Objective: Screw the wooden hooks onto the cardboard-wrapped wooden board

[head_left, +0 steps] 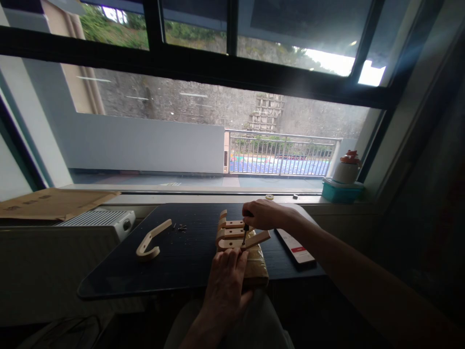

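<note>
A light wooden board (256, 266) lies on the dark table (174, 271), with several curved wooden hooks (232, 233) lined up on its far end. My right hand (267, 214) is closed round a small screwdriver (245, 233) that stands nearly upright with its tip on one hook. My left hand (227, 283) rests flat on the near end of the board, fingers stretched out. One more wooden hook (152, 240) lies loose on the table to the left. A few small dark screws (180, 226) lie just beyond it.
A red-and-white flat card or booklet (296, 248) lies right of the board. A white appliance (100, 220) and a cardboard sheet (51, 202) are at the left. On the windowsill stand a teal box (341, 191) with a white pot (346, 170) on top.
</note>
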`<state>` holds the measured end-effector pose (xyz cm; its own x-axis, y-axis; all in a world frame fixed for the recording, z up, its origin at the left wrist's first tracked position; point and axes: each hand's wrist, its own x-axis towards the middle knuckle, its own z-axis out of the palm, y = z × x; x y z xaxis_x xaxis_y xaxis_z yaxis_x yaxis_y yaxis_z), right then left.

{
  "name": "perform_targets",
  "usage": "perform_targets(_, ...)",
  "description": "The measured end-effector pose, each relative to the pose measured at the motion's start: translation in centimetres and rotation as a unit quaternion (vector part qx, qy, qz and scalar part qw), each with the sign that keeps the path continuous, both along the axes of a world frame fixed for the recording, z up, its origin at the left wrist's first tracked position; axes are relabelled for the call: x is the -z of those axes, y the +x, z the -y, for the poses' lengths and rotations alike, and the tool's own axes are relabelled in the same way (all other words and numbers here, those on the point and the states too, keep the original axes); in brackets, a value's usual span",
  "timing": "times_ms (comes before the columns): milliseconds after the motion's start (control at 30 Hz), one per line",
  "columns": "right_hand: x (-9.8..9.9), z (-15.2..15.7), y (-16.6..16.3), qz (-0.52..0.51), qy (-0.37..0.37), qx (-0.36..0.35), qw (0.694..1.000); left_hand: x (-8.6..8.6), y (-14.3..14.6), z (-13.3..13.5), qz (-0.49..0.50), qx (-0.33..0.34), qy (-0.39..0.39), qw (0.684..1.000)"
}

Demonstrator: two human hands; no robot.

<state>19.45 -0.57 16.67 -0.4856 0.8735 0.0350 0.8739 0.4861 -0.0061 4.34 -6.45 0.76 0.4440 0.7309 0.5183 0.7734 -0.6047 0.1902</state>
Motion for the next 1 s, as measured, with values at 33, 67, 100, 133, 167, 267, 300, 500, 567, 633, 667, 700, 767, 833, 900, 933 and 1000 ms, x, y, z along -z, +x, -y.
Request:
perform_targets(33, -0.3, 0.1, 0.1, 0.001, -0.001, -0.007, 1.000, 0.0, 0.0, 0.0, -0.002, 0.003, -0.001, 1.000)
perform_targets(67, -0.5, 0.2, 0.1, 0.002, -0.002, -0.013, 1.000, 0.0, 0.0, 0.0, -0.003, 0.004, -0.001, 1.000)
perform_targets(100, -0.8, 0.3, 0.2, 0.003, -0.003, -0.020, 1.000, 0.1, 0.0, 0.0, -0.004, 0.006, -0.002, 1.000)
perform_targets(133, -0.9, 0.4, 0.2, 0.002, -0.004, -0.027, 1.000, 0.1, 0.0, 0.0, -0.006, 0.007, -0.002, 1.000)
perform_targets(167, -1.0, 0.4, 0.2, 0.001, -0.006, -0.033, 0.999, 0.1, 0.0, 0.0, -0.007, 0.008, -0.003, 1.000)
perform_targets(267, -0.7, 0.3, 0.2, -0.010, -0.009, -0.041, 0.999, 0.0, 0.0, 0.0, -0.008, 0.013, -0.004, 1.000)
perform_targets(300, -0.6, 0.2, 0.2, -0.015, -0.008, -0.039, 0.999, 0.0, 0.0, 0.0, -0.007, 0.014, -0.004, 1.000)
perform_targets(500, 0.7, -0.5, 0.0, -0.037, -0.007, -0.028, 0.999, -0.2, 0.0, 0.0, -0.006, 0.015, -0.006, 1.000)
perform_targets(567, 0.9, -0.7, -0.2, -0.040, -0.005, -0.021, 0.999, -0.1, 0.0, 0.0, -0.008, 0.015, -0.005, 1.000)
perform_targets(633, 0.9, -0.7, -0.4, -0.037, -0.003, -0.011, 0.999, 0.0, -0.1, 0.0, -0.011, 0.015, -0.002, 1.000)
perform_targets(667, 0.8, -0.8, -0.4, -0.033, -0.001, -0.007, 0.999, 0.0, -0.1, -0.1, -0.011, 0.015, -0.001, 1.000)
perform_targets(700, 0.6, -0.7, -0.3, -0.029, -0.001, -0.003, 1.000, 0.0, -0.1, -0.1, -0.010, 0.016, 0.001, 1.000)
perform_targets(767, 0.1, -0.6, -0.2, -0.022, 0.000, -0.002, 1.000, 0.1, -0.1, -0.2, -0.006, 0.018, 0.005, 1.000)
perform_targets(833, -0.4, -0.4, 0.1, -0.020, -0.001, -0.009, 1.000, 0.0, -0.1, -0.2, -0.005, 0.019, 0.006, 1.000)
perform_targets(900, -0.7, -0.1, 0.3, -0.019, -0.002, -0.018, 1.000, -0.1, -0.1, -0.1, -0.009, 0.018, 0.003, 1.000)
perform_targets(933, -0.7, 0.0, 0.4, -0.018, -0.003, -0.022, 1.000, -0.1, -0.1, -0.1, -0.011, 0.017, 0.002, 1.000)
perform_targets(1000, -0.6, 0.1, 0.4, -0.017, -0.004, -0.029, 0.999, -0.2, -0.1, 0.0, -0.013, 0.016, -0.001, 1.000)
